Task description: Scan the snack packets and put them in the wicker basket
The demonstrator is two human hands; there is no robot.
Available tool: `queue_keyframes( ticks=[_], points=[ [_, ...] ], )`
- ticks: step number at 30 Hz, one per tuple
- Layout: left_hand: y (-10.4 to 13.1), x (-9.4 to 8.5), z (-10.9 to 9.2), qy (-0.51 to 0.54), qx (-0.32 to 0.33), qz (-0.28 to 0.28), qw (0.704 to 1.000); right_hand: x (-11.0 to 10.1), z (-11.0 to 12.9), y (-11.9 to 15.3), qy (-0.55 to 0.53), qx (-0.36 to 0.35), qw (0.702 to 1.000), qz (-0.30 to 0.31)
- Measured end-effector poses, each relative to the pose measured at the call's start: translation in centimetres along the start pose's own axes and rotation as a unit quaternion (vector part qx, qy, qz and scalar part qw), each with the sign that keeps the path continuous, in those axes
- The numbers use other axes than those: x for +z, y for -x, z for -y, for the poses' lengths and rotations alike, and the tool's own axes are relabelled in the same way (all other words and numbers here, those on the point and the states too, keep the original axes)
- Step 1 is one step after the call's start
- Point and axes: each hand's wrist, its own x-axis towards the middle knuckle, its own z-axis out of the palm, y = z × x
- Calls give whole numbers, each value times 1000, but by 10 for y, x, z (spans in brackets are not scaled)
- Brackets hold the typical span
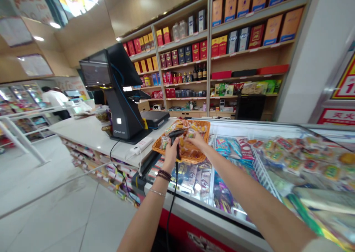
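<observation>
My left hand (171,152) is wrapped round the handle of a black barcode scanner (175,133), whose cable (173,196) hangs down over the freezer's edge. Just right of it, the fingers of my right hand (196,140) are closed on a small clear-wrapped snack packet (190,134). Both hands are over an orange woven basket (206,133), which holds several wrapped snacks (196,126). The basket sits at the left end of the freezer's glass top.
A chest freezer (235,222) with packaged ice creams runs to the right. On the white counter (83,128) stand a dark checkout terminal (121,111), a white power strip (142,145) and a flat black device (155,118). Shelves (184,63) of boxes line the wall.
</observation>
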Motion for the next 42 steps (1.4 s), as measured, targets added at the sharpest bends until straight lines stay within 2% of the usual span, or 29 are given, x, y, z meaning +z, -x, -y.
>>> queue_keyframes(
  ticks=[3, 6, 10, 12, 14, 17, 20, 24, 29, 33, 38, 42],
  points=[
    [7, 9, -3, 19, 2, 6, 1000, -41, 11, 9, -5, 44, 994, -95],
    [17, 32, -4, 27, -7, 57, 998, -103, 10, 31, -18, 67, 991, -111],
    [34, 89, 4, 33, -21, 187, 982, -182, -14, 76, 23, 77, 986, -147],
    [43, 125, 12, 36, -36, 240, 970, -208, -28, 98, 16, 65, 984, -165],
    [51, 158, 24, 42, -53, 270, 960, -225, -40, 118, -20, 31, 982, -188],
    [62, 193, 46, 52, -67, 286, 954, -237, -49, 135, -55, -3, 978, -203],
    [66, 206, 68, 57, -64, 280, 956, -238, -54, 139, -73, 1, 969, -234],
    [62, 196, 86, 30, -58, 280, 958, -234, -66, 132, -90, 6, 964, -249],
    [61, 180, 88, 14, -78, 282, 956, -233, -73, 129, -102, 13, 962, -252],
    [66, 182, 90, 9, -82, 287, 954, -236, -67, 135, -116, 32, 965, -233],
    [73, 186, 92, 3, -46, 283, 958, -233, -61, 138, -135, 32, 960, -244],
    [75, 182, 85, -3, -38, 299, 953, -232, -62, 136, -132, 27, 958, -252]
  ],
)
